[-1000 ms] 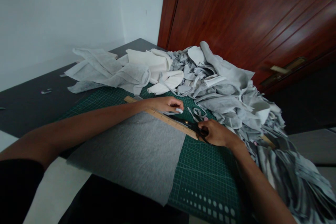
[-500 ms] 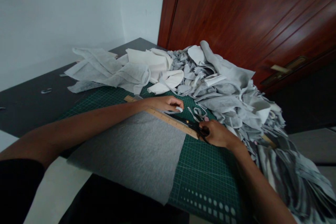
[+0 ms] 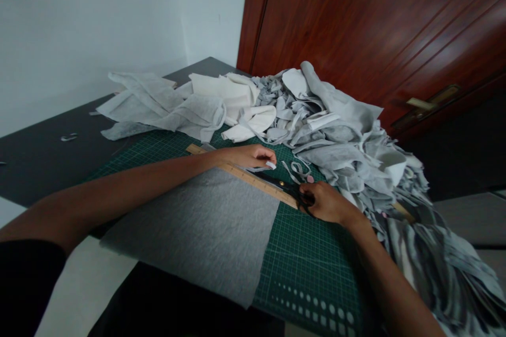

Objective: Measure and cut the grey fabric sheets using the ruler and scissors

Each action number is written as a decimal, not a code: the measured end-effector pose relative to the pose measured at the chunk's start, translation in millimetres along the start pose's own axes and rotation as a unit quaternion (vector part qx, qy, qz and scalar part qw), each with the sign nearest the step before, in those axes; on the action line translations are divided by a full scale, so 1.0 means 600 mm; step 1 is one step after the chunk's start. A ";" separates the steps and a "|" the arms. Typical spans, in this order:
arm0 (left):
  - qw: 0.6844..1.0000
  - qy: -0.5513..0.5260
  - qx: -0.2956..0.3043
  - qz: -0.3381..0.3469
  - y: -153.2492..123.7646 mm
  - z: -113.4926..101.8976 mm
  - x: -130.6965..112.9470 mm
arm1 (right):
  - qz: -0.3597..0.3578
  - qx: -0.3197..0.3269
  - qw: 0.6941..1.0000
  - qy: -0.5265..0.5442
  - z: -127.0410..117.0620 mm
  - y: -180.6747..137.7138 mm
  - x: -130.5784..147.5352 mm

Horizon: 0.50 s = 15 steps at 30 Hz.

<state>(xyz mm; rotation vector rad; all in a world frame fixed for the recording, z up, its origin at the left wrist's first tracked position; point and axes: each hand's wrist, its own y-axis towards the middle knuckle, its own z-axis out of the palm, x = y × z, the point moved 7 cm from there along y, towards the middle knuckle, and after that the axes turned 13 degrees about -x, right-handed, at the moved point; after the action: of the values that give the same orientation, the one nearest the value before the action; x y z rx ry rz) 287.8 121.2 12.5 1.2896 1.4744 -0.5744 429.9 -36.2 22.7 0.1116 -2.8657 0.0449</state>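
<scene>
Grey felt fabric (image 3: 205, 226) lies flat on a green cutting mat (image 3: 304, 253). A wooden ruler (image 3: 261, 181) rests along the fabric's far edge. My right hand (image 3: 324, 201) is closed round the handles of black scissors (image 3: 290, 188), whose blades lie along the ruler's far side and point left. Just beyond the ruler, my left hand (image 3: 253, 156) pinches the end of a narrow pale fabric strip (image 3: 270, 165); part of the strip runs beneath the fingers. The blade tips are partly hidden near the left hand.
Heaped grey and white fabric scraps (image 3: 332, 131) cover the back and right. Larger pale cloth pieces (image 3: 158, 105) lie at the back left. Thin offcuts (image 3: 296, 170) and a pink round piece (image 3: 310, 179) sit beside the scissors. A brown door (image 3: 336, 21) stands behind.
</scene>
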 end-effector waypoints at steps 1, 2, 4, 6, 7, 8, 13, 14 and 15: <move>1.000 0.001 0.000 0.000 0.000 0.000 -0.001 | 0.002 0.000 1.000 0.000 0.000 0.000 -0.001; 1.000 0.002 0.000 0.000 0.000 0.000 -0.001 | 0.003 0.000 1.000 -0.001 0.000 0.001 -0.001; 1.000 0.002 0.000 0.002 -0.001 0.000 -0.003 | 0.001 0.000 1.000 -0.004 0.000 0.001 0.000; 1.000 0.002 0.000 0.002 -0.001 0.000 -0.003 | 0.000 0.001 1.000 -0.007 0.001 0.002 0.001; 1.000 0.002 0.000 0.000 -0.001 0.000 -0.003 | 0.001 0.001 1.000 -0.007 0.001 0.002 0.002; 1.000 0.003 -0.001 -0.002 -0.001 0.000 -0.003 | 0.002 0.002 1.000 -0.007 0.001 0.003 0.003; 1.000 0.006 -0.006 -0.004 0.001 0.000 -0.005 | 0.000 0.002 1.000 -0.012 -0.002 0.004 0.011; 1.000 0.008 -0.007 -0.006 0.002 0.000 -0.006 | 0.000 0.003 1.000 -0.013 -0.003 0.004 0.012; 1.000 0.012 -0.008 -0.009 0.002 0.000 -0.007 | 0.002 0.004 1.000 -0.015 -0.004 0.004 0.013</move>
<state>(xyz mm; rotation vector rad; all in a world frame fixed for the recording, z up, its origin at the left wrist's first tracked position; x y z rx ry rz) 288.2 119.5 16.7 1.2758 1.5078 -0.5599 422.8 -34.4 26.8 0.1090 -2.8958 0.0547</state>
